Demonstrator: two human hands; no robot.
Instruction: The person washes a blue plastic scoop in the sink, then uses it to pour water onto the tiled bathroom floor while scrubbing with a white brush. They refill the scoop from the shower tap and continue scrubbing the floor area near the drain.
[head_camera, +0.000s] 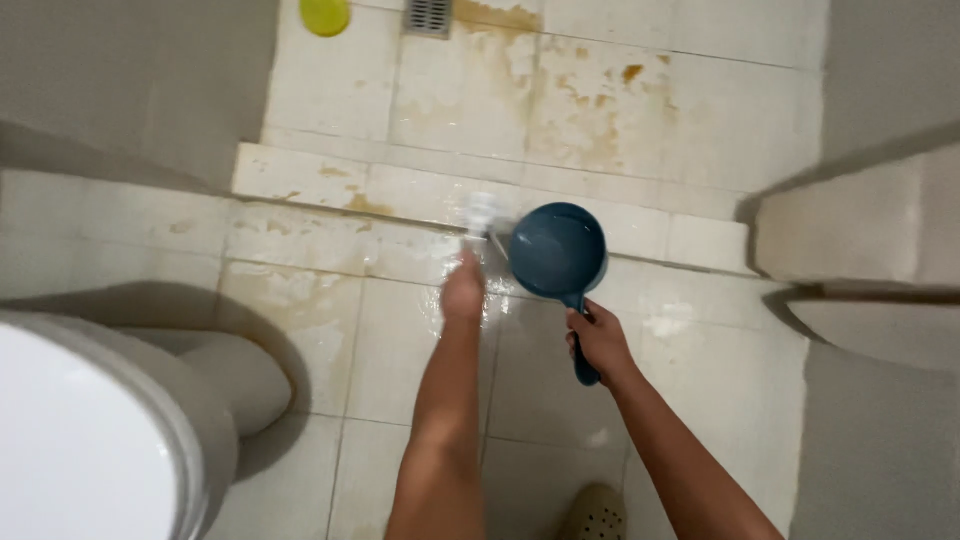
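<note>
My left hand (463, 290) reaches out over the wet tile floor, closed around the handle of a scrub brush. The brush's white bristle head (483, 212) is blurred and rests at the edge of a low tiled step (300, 175). My right hand (598, 340) grips the handle of a dark blue water dipper (557, 250). The dipper's round bowl hangs just right of the brush, over the same step edge. Water glistens on the tiles (400, 330) around my left hand.
A white toilet (90, 430) fills the lower left. Beyond the step lie brown-stained tiles (580, 110), a metal floor drain (430, 15) and a yellow-green round object (325, 15). A pale ledge (860, 230) juts in at right. A foot in a beige clog (596, 515) stands below.
</note>
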